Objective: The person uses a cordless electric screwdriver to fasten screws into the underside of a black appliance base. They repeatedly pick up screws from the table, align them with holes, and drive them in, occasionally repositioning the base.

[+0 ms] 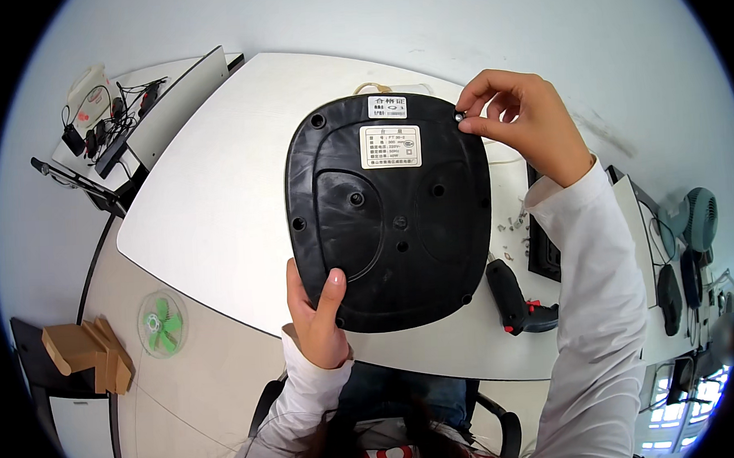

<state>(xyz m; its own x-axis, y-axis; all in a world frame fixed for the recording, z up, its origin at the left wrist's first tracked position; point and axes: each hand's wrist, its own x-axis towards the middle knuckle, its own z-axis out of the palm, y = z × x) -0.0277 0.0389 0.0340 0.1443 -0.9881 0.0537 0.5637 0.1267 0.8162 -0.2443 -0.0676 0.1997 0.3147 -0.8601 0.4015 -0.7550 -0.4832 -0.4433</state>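
Observation:
A black plastic appliance base point(394, 289), rounded and with recessed screw holes, is held up over the white table with its underside toward me. Two pale labels are stuck near its upper edge. My left hand point(318, 321) grips the lower left rim, thumb on the face and fingers behind. At the upper right corner, my right hand point(526, 116) pinches a small round-headed metal screw point(459, 117) between thumb and forefinger, right at the corner hole. Whether the screw sits in the hole I cannot tell.
A black cordless screwdriver point(513, 296) with red parts lies right of the base. Behind it are several loose small metal parts point(510, 227) and a black tray point(542, 258). A fan with green blades point(162, 324) and cardboard point(90, 356) are at lower left, cables point(136, 100) at upper left.

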